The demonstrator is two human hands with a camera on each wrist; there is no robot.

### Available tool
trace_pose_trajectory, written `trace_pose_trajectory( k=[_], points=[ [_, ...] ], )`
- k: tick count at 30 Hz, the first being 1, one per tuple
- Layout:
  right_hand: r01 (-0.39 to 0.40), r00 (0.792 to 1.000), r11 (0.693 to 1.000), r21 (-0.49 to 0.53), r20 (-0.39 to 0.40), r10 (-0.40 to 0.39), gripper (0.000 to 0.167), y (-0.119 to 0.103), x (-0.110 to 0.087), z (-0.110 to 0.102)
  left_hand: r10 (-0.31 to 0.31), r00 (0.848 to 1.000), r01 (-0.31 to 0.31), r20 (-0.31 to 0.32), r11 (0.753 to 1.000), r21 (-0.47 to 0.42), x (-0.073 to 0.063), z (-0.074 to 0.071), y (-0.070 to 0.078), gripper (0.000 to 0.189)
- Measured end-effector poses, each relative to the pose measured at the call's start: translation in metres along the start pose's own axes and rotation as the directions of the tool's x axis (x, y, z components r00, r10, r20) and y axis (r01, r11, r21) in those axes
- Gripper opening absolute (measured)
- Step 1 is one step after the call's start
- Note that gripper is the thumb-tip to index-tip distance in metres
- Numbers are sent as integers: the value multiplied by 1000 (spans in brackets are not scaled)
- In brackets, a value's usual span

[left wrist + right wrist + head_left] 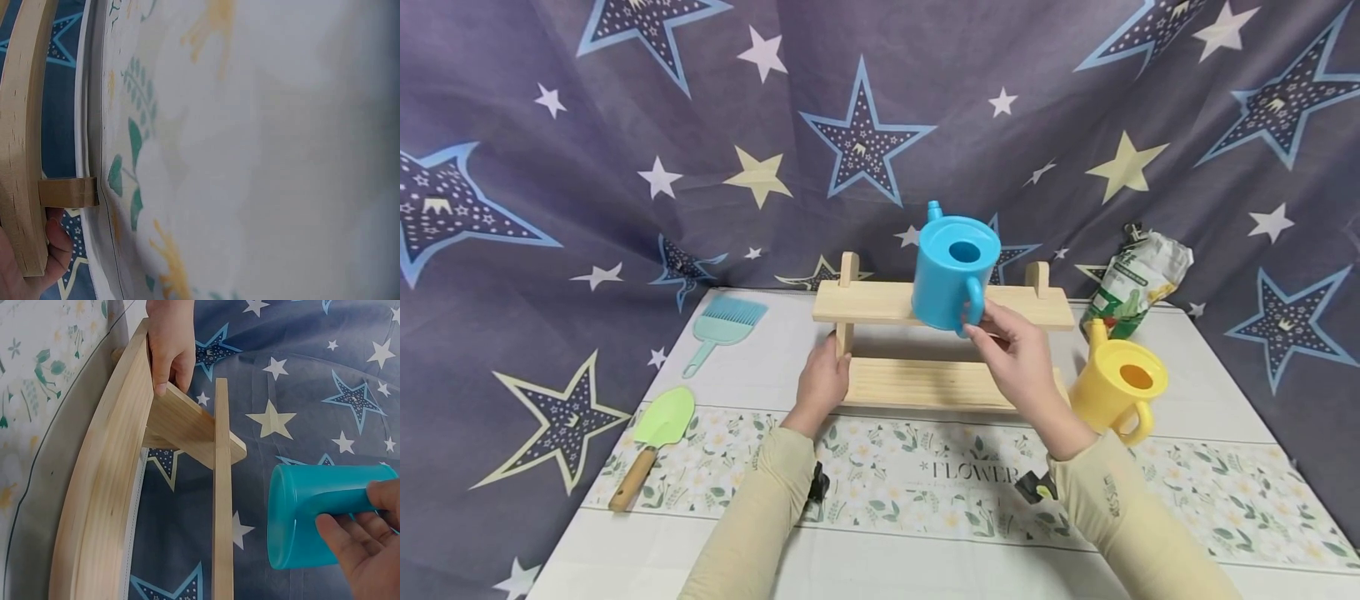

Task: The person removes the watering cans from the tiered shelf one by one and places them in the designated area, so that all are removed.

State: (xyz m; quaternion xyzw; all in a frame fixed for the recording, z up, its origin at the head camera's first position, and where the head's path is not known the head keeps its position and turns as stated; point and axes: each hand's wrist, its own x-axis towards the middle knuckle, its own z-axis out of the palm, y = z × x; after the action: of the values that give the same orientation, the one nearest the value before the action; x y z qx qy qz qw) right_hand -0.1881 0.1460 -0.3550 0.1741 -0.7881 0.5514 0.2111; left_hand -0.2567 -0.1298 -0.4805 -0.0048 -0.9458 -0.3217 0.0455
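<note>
A blue watering can [936, 275] hangs in the air above the top board of a two-tier wooden shelf [865, 304]. My right hand [1018, 358] pinches the can by its handle. In the right wrist view a gap shows between the can's base [281, 515] and the upper board [222, 487]. My left hand [823, 379] grips the left end of the shelf, with the fingers around the side support. That same hand [59, 250] appears at the lower left of the left wrist view, against the wood.
A yellow watering can [1101, 392] stands right of the shelf, with a clipped bag [1138, 279] behind it. On the left lie a teal brush [722, 325] and a green trowel with a wooden handle [658, 425]. A starry curtain [880, 167] backs the table.
</note>
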Motion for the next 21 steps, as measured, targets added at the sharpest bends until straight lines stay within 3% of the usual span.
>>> trace_pose_trajectory(
  k=[11,21],
  points=[
    [23,999,997,-67,-37,-25,38,-7,-9,-21,-5,1000,5,-1,1000,-1,0,-1,1,53],
    [33,997,999,-3,-75,-33,39,6,-18,-38,-6,1000,6,2,1000,0,0,0,0,53]
  ],
)
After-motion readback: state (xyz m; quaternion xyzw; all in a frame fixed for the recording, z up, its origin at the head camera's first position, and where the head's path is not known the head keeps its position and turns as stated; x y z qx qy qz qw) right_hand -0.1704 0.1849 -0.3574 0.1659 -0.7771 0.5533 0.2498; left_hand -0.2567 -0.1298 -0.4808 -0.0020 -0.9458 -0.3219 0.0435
